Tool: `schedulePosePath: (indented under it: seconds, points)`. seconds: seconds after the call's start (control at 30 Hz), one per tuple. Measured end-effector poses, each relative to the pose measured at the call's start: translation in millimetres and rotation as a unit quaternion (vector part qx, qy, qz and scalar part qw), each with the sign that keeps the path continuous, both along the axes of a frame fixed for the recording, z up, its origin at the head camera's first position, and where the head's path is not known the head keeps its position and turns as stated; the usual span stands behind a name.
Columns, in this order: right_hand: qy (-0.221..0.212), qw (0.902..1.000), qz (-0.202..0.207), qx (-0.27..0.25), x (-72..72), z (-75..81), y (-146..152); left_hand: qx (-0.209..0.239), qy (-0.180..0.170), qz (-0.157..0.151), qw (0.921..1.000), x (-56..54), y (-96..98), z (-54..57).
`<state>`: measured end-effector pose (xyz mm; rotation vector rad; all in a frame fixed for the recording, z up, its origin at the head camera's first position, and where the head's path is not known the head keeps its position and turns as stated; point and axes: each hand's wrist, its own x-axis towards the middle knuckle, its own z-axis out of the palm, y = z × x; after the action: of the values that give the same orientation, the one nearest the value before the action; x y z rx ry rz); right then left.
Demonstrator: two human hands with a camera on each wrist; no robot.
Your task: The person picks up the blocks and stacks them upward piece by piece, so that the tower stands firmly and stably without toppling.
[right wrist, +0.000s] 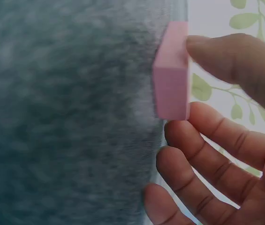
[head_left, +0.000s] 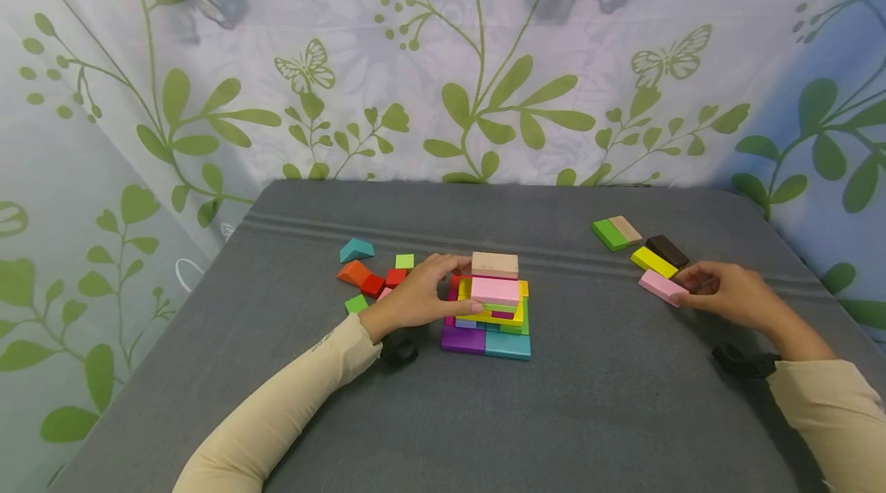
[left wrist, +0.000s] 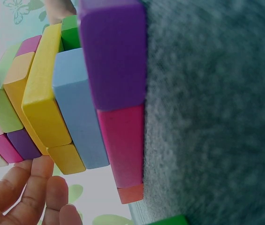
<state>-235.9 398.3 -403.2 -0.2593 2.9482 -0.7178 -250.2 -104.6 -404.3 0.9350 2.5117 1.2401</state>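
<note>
the right hand (head_left: pixel 723 294) pinches a pink block (head_left: pixel 661 288) beside the yellow block (head_left: pixel 654 262), at right; the left hand (head_left: pixel 424 297) cups the tower (head_left: pixel 494 302) near its top. a jerk there could slide blocks loose.

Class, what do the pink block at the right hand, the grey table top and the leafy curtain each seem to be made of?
Pink block: probably painted wood, smooth and low-gloss, by its even colour and crisp edges; plastic remains possible.
Grey table top: likely dull fabric, since it looks speckled and fuzzy up close.
Leafy curtain: seemingly thin, matte printed cloth, given its soft creases.
</note>
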Motion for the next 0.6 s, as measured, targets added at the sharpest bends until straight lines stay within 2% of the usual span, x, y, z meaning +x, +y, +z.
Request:
schedulePosePath:
  seconds: [0.1,0.27,0.47,0.6]
  points:
    - [-0.001,0.9999,0.004,0.013,0.6,-1.2,0,0.000,-0.001,0.001,1.0000,0.2,-0.1,0.2]
    - [0.023,0.9995,0.017,0.014,1.6,-0.3,-8,0.002,-0.004,-0.003,1.0000,-1.0,-0.2,-1.4]
    - [0.061,0.9970,0.045,-0.020,3.7,5.7,-30,0.004,-0.009,-0.004,0.9999,-0.4,-0.8,-1.2]
    - [0.102,0.9912,0.069,-0.049,6.7,10.3,-48,0.004,-0.007,-0.004,1.0000,0.1,-1.1,-0.3]
